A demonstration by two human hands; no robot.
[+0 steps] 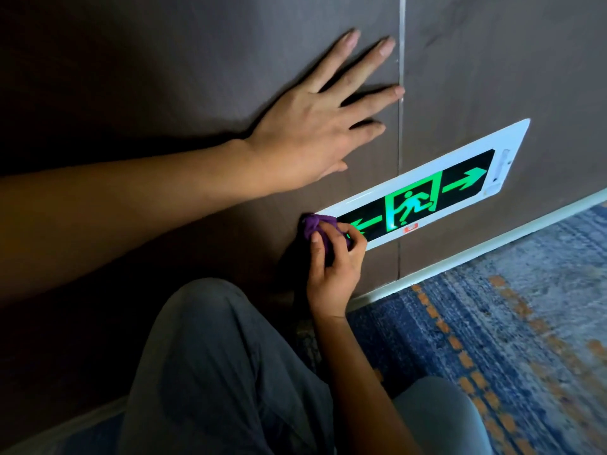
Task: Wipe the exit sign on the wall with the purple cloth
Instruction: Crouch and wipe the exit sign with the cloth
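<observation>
The exit sign (427,195) is a long white-framed panel low on the dark wall, with a lit green running figure and green arrows on black. My right hand (331,274) is closed around a bunched purple cloth (86,224) that presses on the sign's left end, covering part of the left arrow. My left hand (315,126) lies flat on the wall above and left of the sign, fingers spread, holding nothing.
A thin metal seam (401,93) runs vertically down the wall behind the sign. A pale skirting strip (492,244) meets a blue carpet with orange marks (509,339). My knees in grey trousers (213,356) are bent close to the wall.
</observation>
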